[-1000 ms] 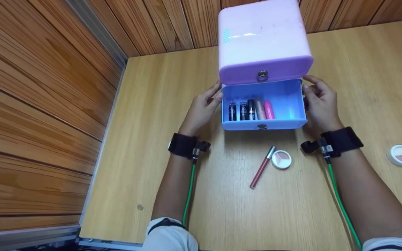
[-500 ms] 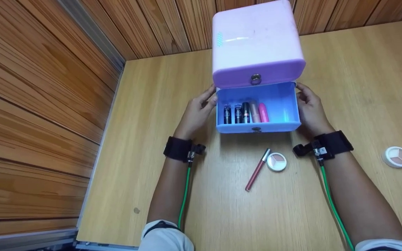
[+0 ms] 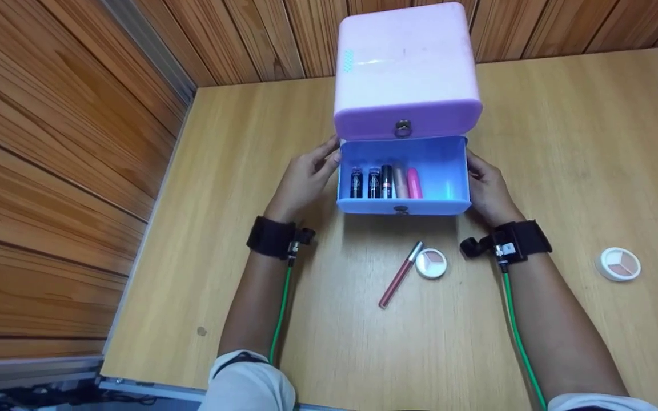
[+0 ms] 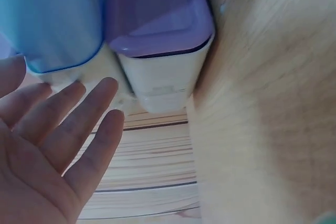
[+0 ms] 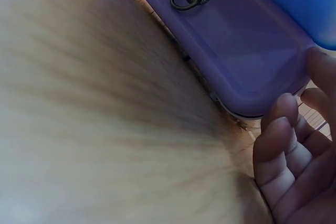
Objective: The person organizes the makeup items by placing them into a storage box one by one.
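Note:
A small drawer cabinet (image 3: 409,63) with a pink top and purple drawer fronts stands at the back of the table. Its blue drawer (image 3: 443,171) is pulled out and holds several lipstick-like tubes, one a pink tube (image 3: 414,182). My left hand (image 3: 305,180) is at the left side of the drawer, its thumb by the rim; in the left wrist view the fingers (image 4: 79,124) are spread and fairly straight beside the cabinet. My right hand (image 3: 489,191) is at the right side, with fingers (image 5: 275,140) loosely bent near the lower purple drawer (image 5: 247,51). Neither hand holds a loose thing.
In front of the drawer lie a reddish lip gloss tube (image 3: 400,277) and a round three-part compact (image 3: 431,263). Another round compact (image 3: 618,264) is on the right of the table (image 3: 317,337). Wood-plank walls (image 3: 49,171) border the left and back.
The whole scene has shifted left in the view. My right hand has slid a little down along the drawer's side. The blue drawer stays pulled out.

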{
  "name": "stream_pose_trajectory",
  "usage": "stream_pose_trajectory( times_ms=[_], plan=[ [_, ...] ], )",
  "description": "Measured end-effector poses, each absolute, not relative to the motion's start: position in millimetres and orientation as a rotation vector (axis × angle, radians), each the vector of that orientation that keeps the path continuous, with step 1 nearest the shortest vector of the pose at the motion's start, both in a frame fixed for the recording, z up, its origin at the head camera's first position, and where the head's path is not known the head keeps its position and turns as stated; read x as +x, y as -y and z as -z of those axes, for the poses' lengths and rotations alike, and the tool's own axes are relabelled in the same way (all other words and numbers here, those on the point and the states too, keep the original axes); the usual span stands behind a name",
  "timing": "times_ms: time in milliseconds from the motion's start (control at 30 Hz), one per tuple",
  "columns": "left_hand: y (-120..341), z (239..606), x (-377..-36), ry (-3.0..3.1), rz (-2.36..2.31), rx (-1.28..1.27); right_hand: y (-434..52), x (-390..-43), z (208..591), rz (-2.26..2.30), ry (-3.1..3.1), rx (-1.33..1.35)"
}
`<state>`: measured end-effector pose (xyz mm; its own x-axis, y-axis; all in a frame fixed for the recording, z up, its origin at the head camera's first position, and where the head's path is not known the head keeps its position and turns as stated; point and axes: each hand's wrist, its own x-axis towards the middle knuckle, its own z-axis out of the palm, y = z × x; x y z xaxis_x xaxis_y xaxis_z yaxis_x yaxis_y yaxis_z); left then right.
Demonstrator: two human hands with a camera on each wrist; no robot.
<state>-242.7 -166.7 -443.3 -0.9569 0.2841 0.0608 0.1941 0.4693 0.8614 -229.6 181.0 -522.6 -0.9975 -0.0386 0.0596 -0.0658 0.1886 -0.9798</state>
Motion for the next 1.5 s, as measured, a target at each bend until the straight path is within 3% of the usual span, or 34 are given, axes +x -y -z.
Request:
stream_pose_trajectory(
  times_ms=[433,767,967,1500],
  plan=[
    [196,423,-227,-2.819,-1.077,0.614,-180,-246,523,-1.897,2.421,0.071],
    [222,441,-212,-2.946,-0.731,0.705,-170,-241,511,-1.921,2.419,0.076],
    [222,451,-217,-2.948,-0.545,0.778,-182,-249,528,-1.891,2.421,0.063],
    [219,474,-220,-2.915,-0.231,0.722,-186,-250,533,-1.864,2.437,0.112]
  ],
)
